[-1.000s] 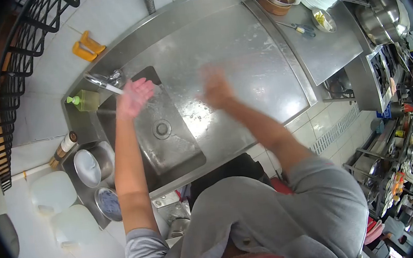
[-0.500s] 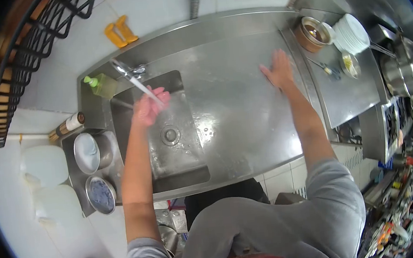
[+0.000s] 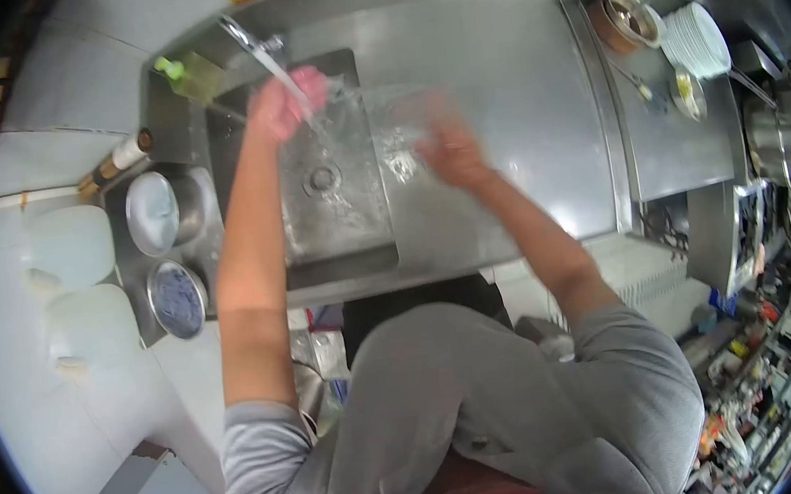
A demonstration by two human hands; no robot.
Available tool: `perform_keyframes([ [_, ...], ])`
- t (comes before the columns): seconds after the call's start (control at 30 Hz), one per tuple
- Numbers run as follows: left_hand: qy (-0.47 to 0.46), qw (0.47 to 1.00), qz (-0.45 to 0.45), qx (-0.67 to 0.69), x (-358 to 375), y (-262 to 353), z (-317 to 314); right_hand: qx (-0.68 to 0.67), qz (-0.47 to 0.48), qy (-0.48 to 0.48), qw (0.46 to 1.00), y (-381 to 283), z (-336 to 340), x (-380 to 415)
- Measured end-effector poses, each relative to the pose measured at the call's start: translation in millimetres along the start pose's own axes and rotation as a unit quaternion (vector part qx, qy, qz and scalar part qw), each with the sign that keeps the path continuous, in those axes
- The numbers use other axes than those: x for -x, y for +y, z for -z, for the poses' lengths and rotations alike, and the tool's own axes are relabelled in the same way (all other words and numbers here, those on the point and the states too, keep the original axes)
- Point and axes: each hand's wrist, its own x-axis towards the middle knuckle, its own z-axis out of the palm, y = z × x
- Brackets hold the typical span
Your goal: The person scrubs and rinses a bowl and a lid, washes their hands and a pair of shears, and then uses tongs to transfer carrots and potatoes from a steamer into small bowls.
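A stream of water runs from the faucet (image 3: 247, 35) onto my left hand (image 3: 291, 102), which is held over the upper part of the steel sink (image 3: 310, 246). The hand is open and carries nothing, and water splashes off it toward the drain (image 3: 321, 180). My right hand (image 3: 454, 146) is blurred by motion, close over the steel counter (image 3: 512, 74) just right of the sink. Its thumb stands apart from the outstretched fingers, and no object shows in it. Splashed water lies on the counter beside its thumb.
A green-topped soap bottle (image 3: 194, 78) stands at the sink's back left corner. Left of the sink are a metal bowl of whitish liquid (image 3: 152, 213) and a bowl with purplish contents (image 3: 177, 299). Stacked white plates (image 3: 695, 42) and a pot (image 3: 617, 21) stand at right.
My right hand has lifted from lying flat on the counter and swept left toward the sink. My left hand stays under the running water, which now splashes more widely. The view has tilted down.
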Motion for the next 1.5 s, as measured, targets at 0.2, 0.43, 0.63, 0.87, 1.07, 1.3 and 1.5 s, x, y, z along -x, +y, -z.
perform_keyframes([
  [0.2,0.005,0.999,0.032,-0.016,-12,-4,11,0.228,-0.090,-0.094,0.965,63,191,195],
  [0.43,0.014,0.995,-0.001,-0.100,-15,-4,-2,0.151,-0.037,-0.195,0.968,-52,71,112],
  [0.63,-0.016,0.985,-0.015,-0.173,3,-6,13,0.022,0.082,-0.188,0.978,-107,-77,-12],
  [0.87,0.055,0.990,-0.011,-0.133,25,-1,94,-0.466,-0.380,-0.083,0.795,-85,-93,-143],
  [1.07,0.055,0.998,-0.002,-0.019,18,-23,124,-0.715,-0.457,-0.074,0.524,-117,-114,-195],
  [1.3,0.023,0.998,0.009,0.056,17,-35,127,-0.801,-0.424,0.115,0.407,-155,-111,-258],
  [1.5,-0.001,0.993,0.035,0.113,7,-33,117,-0.834,-0.348,0.075,0.422,-173,-87,-255],
])
